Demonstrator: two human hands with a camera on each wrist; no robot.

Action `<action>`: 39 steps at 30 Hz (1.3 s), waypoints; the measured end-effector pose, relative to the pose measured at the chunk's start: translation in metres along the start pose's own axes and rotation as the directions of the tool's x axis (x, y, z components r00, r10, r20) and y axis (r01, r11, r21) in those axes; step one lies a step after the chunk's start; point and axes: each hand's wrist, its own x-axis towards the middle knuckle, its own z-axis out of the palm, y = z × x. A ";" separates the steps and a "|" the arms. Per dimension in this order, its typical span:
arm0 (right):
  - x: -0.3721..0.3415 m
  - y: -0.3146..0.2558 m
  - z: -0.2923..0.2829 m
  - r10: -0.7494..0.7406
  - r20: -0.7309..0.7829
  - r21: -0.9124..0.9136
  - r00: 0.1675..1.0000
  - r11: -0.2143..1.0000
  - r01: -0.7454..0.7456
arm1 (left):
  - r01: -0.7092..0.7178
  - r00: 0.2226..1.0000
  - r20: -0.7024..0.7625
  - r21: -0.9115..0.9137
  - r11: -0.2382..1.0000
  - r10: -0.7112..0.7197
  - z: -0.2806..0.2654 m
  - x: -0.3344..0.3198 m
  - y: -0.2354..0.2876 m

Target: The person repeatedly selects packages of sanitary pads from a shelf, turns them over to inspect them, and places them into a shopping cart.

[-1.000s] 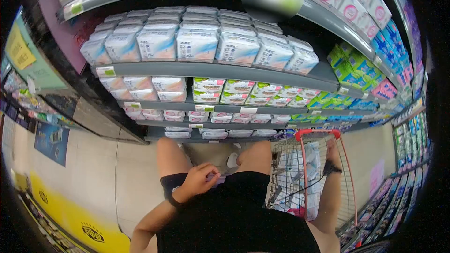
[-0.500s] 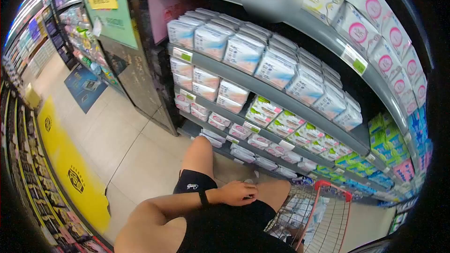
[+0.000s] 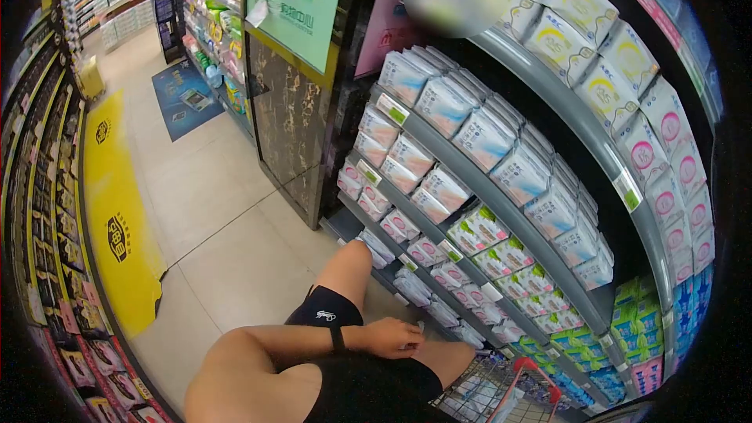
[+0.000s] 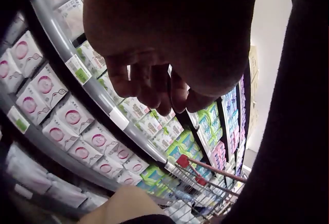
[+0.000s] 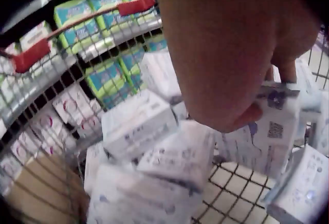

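Observation:
In the right wrist view my right hand [image 5: 231,54] reaches into a wire shopping cart [image 5: 226,183]. Thumb and fingers pinch the upper edge of a white pack of sanitary pads [image 5: 262,136]. Similar white packs [image 5: 139,124] lie loosely around it, some tilted against each other. My left hand [image 3: 394,338] rests by the thigh in the head view, wearing a dark wristband. Its fingers [image 4: 146,93] hang loosely curled and hold nothing in the left wrist view. The head view leaves the right hand out of sight.
Curved shelves of white packs [image 3: 521,176], with green ones [image 3: 638,321] farther along, stand close in front and to the right. A dark pillar [image 3: 290,125] with a green sign rises at the shelf end. Tiled floor [image 3: 227,247] runs along the left aisle, past a yellow floor sticker [image 3: 117,227].
The head view has turned left, so the shelves and cart shift to the right. The right hand, seen at the cart earlier, has left the head view. The left hand stays by the thigh.

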 end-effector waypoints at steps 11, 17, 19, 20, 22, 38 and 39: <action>-0.010 -0.042 -0.004 -0.072 0.029 -0.080 0.997 0.994 0.074 | -0.016 0.998 0.068 0.048 0.999 0.013 0.017 -0.001 -0.005; -0.017 -0.057 -0.011 -0.075 0.034 -0.096 0.997 0.992 0.078 | -0.035 0.999 0.026 0.065 0.997 0.034 0.019 -0.008 -0.010; -0.019 -0.063 -0.017 -0.079 0.033 -0.100 0.996 0.992 0.082 | -0.053 0.997 0.058 0.063 0.997 0.050 0.015 -0.007 -0.015; -0.021 -0.065 -0.020 -0.082 0.033 -0.105 0.996 0.991 0.086 | -0.059 0.996 0.071 0.063 0.996 0.055 0.014 -0.007 -0.018; -0.024 -0.070 -0.026 -0.084 0.031 -0.118 0.996 0.989 0.087 | -0.027 0.996 0.084 0.058 0.998 0.022 0.002 -0.006 -0.011; -0.066 -0.147 -0.100 -0.259 0.338 -0.113 0.905 0.943 0.312 | 0.093 0.928 0.370 -0.152 0.984 -0.030 0.042 -0.002 -0.029; -0.066 -0.159 -0.081 -0.318 0.434 -0.074 0.843 0.920 0.385 | 0.191 0.890 0.455 -0.281 0.940 -0.045 0.055 -0.002 -0.042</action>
